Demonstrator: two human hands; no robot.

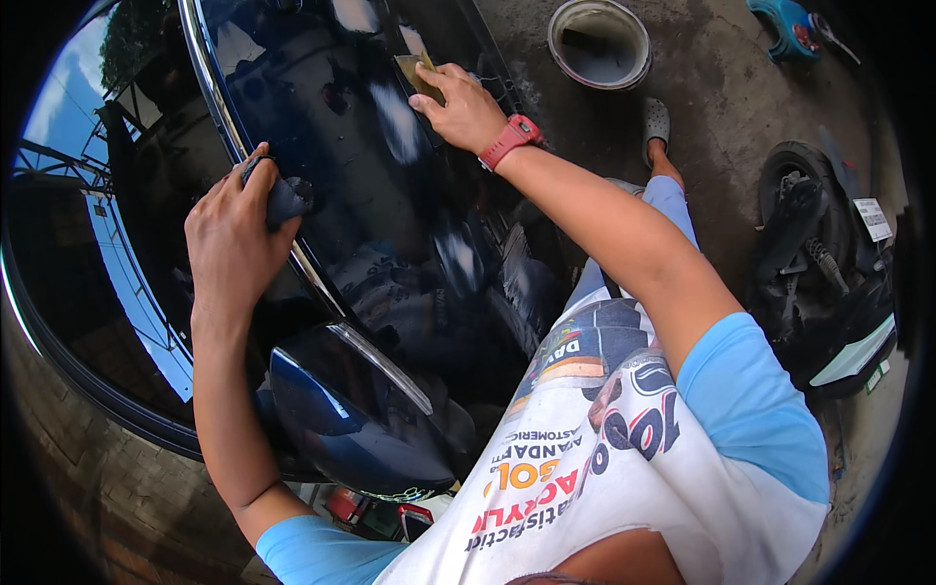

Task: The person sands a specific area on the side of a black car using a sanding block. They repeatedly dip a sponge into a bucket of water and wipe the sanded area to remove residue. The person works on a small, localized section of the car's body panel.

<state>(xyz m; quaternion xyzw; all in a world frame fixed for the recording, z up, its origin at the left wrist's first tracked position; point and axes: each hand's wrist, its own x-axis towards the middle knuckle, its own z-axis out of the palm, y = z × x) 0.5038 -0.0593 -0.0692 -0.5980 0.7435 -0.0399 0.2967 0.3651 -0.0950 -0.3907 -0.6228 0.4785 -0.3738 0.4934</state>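
Note:
A dark blue car door [341, 190] stretches out before me, with several pale patches on its glossy face. By the chrome window strip [310, 268], my left hand [229, 229] is closed round a dark, bunched cloth [289, 201]. Farther out, my right hand [466, 109] pinches a flat yellowish-brown piece [409, 76] against the door panel. Whether that piece is sandpaper or a stiff pad, I cannot tell. A red watch [511, 139] is on my right wrist. The left fingertips reach the window's edge.
The side mirror [356, 414] juts out below my left hand. On the ground stand a bucket [600, 44] of greyish water and, at far right, a blue-green container [777, 29]. A motorbike [814, 234] is to the right. My foot wears a grey clog [657, 129].

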